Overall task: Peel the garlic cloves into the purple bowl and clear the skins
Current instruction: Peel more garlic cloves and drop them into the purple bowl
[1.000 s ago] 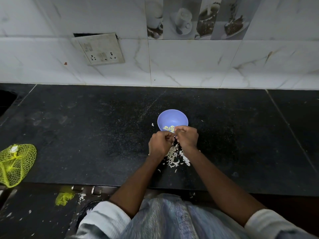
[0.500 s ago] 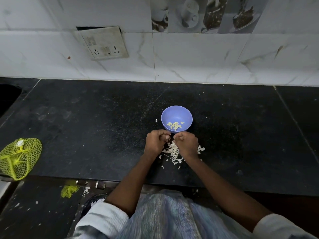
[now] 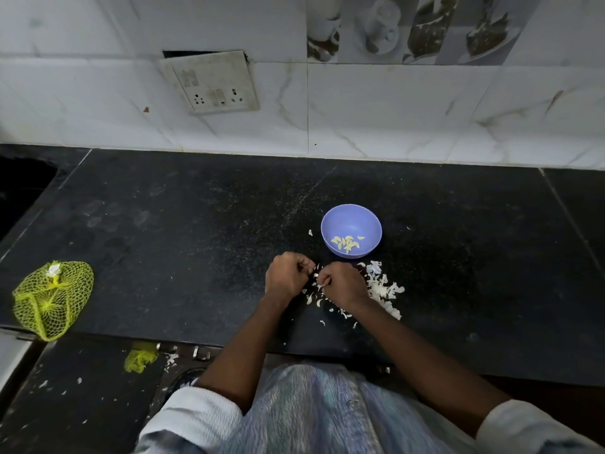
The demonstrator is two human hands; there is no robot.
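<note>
Far left on the black counter (image 3: 196,231) lies a yellow net bag (image 3: 52,299), well apart from the action. In the middle, the left hand (image 3: 286,276) is curled tight and the right hand (image 3: 343,283) pinches a pale scrap of garlic skin, the two grips nearly touching over scattered skins; what the left grip holds cannot be made out. Just beyond them sits the purple bowl (image 3: 340,221) with peeled cloves (image 3: 347,243) inside, and a heap of skins (image 3: 383,286) spreads just right of the right hand.
</note>
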